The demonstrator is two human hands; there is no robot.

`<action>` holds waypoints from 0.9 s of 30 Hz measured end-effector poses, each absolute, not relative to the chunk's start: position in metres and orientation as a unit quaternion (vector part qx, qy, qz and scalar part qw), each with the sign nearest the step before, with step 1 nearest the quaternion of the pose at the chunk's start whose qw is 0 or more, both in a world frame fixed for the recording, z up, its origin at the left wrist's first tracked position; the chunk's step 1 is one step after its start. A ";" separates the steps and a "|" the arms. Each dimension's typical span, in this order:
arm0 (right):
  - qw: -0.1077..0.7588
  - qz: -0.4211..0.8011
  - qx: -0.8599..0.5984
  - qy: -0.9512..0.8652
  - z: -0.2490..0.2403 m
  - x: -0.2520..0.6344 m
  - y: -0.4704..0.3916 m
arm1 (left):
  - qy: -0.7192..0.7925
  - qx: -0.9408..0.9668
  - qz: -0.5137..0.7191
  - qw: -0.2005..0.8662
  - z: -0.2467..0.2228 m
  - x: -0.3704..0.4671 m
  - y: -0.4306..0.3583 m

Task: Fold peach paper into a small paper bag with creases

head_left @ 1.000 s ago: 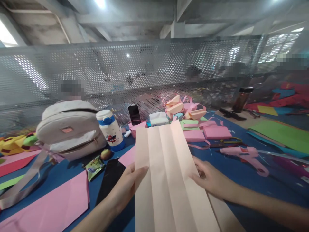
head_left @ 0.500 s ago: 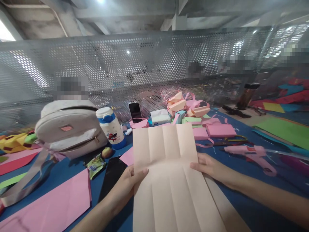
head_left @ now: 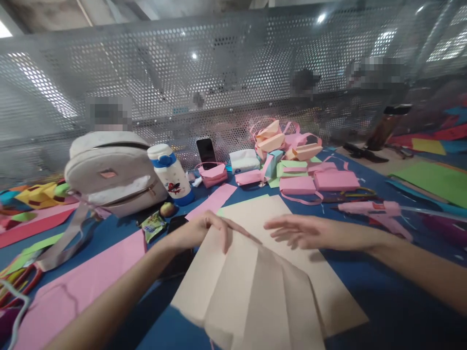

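Observation:
A creased sheet of cream paper (head_left: 251, 287) with several lengthwise folds tilts up from the table at the centre. My left hand (head_left: 215, 231) is closed on its far edge, thumb on the near face and the other fingers behind. To the right, my right hand (head_left: 301, 232) holds nothing; its fingers are stretched out towards the left, slightly apart. Beneath that hand a flat cream sheet (head_left: 335, 301) lies on the blue table, with a green edge showing behind it.
On the left are pink paper (head_left: 95, 282), a backpack (head_left: 113, 175) and a bottle (head_left: 171, 175). Folded pink paper boxes (head_left: 297, 185) sit at the back, before a perforated metal screen (head_left: 233, 73). A pink glue gun (head_left: 383, 211) lies right. A phone (head_left: 206, 151) stands upright.
The creased paper has gone from held up in both hands to tilted lower, in my left hand only. My right hand has let go and opened. The view has tipped down.

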State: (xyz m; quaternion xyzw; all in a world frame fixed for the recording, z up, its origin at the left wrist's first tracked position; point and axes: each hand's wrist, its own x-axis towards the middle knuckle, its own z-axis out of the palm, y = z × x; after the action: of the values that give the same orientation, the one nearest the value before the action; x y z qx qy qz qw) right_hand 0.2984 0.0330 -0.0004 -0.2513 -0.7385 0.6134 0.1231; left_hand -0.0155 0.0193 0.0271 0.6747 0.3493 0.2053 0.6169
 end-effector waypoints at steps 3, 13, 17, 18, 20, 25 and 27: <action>0.172 0.579 -0.286 -0.743 -0.007 0.276 0.027 | 0.295 0.742 0.115 0.591 0.041 0.002 0.048; 0.211 0.788 -0.252 -0.521 -0.008 0.259 -0.001 | 0.236 0.754 0.096 0.605 0.063 0.065 0.068; 0.247 0.773 -0.307 -0.498 -0.025 0.264 -0.006 | 0.277 0.751 0.225 0.555 0.052 0.062 0.068; 0.256 0.767 -0.319 -0.494 -0.028 0.266 -0.006 | 0.293 0.746 0.269 0.534 0.049 0.057 0.068; 0.278 0.758 -0.341 -0.481 -0.033 0.270 -0.004 | 0.329 0.730 0.357 0.482 0.044 0.043 0.065; 0.367 0.759 -0.351 -0.408 -0.043 0.279 -0.001 | 0.394 0.699 0.489 0.341 0.031 0.012 0.017; 0.409 0.760 -0.347 -0.367 -0.048 0.276 -0.001 | 0.457 0.718 0.435 0.292 0.023 0.009 -0.010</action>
State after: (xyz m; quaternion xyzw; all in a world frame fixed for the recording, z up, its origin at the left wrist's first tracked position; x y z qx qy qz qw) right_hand 0.2763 -0.0005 -0.0476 -0.3475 -0.3667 0.7600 0.4089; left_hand 0.0086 -0.0102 0.0227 0.7184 0.4572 0.4352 0.2923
